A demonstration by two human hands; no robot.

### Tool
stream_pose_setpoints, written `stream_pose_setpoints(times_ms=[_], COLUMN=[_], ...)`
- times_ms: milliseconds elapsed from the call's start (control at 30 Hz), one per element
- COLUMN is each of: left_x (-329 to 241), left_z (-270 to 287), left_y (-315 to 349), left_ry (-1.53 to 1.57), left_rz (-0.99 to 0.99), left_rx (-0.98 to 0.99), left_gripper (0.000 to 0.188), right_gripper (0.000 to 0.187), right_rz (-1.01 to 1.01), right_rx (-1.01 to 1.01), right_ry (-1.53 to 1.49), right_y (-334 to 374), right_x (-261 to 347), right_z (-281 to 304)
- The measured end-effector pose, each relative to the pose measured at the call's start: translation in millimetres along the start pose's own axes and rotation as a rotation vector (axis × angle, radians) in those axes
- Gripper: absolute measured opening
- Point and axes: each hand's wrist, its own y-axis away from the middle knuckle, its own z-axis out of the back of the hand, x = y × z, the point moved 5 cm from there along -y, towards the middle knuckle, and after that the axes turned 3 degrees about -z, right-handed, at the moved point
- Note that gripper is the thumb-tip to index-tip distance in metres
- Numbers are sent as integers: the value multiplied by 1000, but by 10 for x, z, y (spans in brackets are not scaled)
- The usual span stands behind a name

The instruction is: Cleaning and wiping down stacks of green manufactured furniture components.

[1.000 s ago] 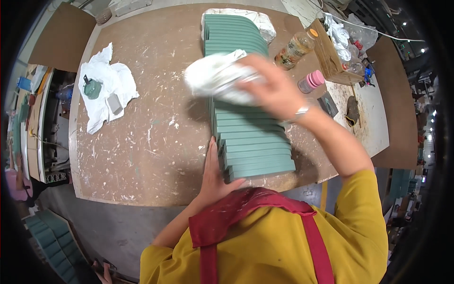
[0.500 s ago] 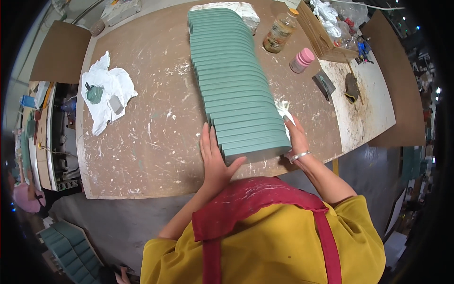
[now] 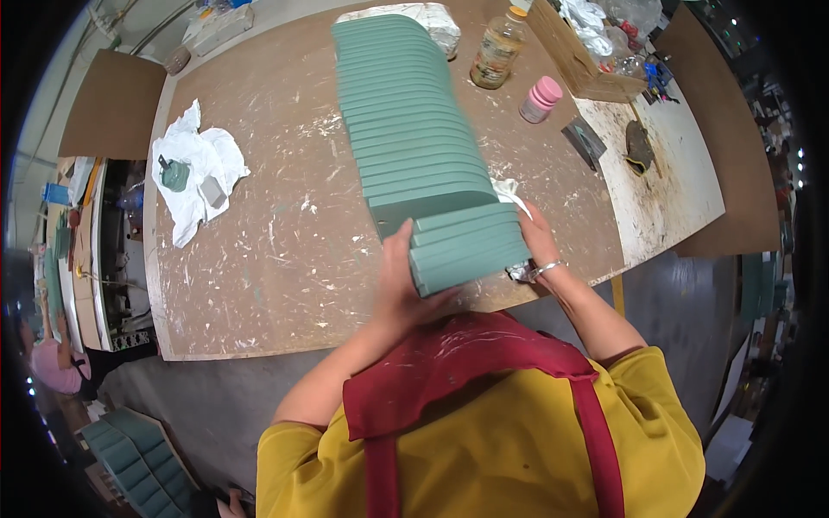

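Note:
A long row of flat green boards (image 3: 406, 121), each with one rounded end, stands packed on edge across the table. At its near end a small group of green boards (image 3: 471, 250) is set apart, tilted away from the rest with a gap at the left. My left hand (image 3: 399, 281) is closed around the group's left end, thumb along the near face. On the right end presses my right hand (image 3: 540, 237), its fingers partly hidden behind the boards. A white cloth (image 3: 511, 192) shows between that hand and the row.
Beyond the row lies a white wrapped block (image 3: 445, 30). To its right stand a glass bottle (image 3: 498, 52), a pink-capped jar (image 3: 541, 99), a dark angled piece (image 3: 585, 142) and a cardboard box (image 3: 579, 56). Leftward, a white rag (image 3: 207, 160) carries a green cup (image 3: 174, 175).
The nearest few boards have separated from the row and tipped toward me, opening a gap. My left hand has closed on their left end; my right hand stays at their right end.

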Motion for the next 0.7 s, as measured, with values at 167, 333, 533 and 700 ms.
stream_pose_setpoints(times_ms=[167,333,533,700], left_x=[-567,-875,-973,-906], left_z=[282,184,-180,-220], left_y=[-333,-576,-793,-868], left_ry=[-338,-610,-735,-737], left_rz=[-152,-219,-331,-322], left_rx=[238,579,560,523], left_gripper=[106,95,96,101], right_gripper=[29,30,52,88], right_rz=[269,389,521,643], right_rx=[117,-35,-234,152], right_ry=[302,93,1207,596], right_y=[-106,-311,-475,48], right_x=[144,421,740,938], right_z=[120,512,643,524])
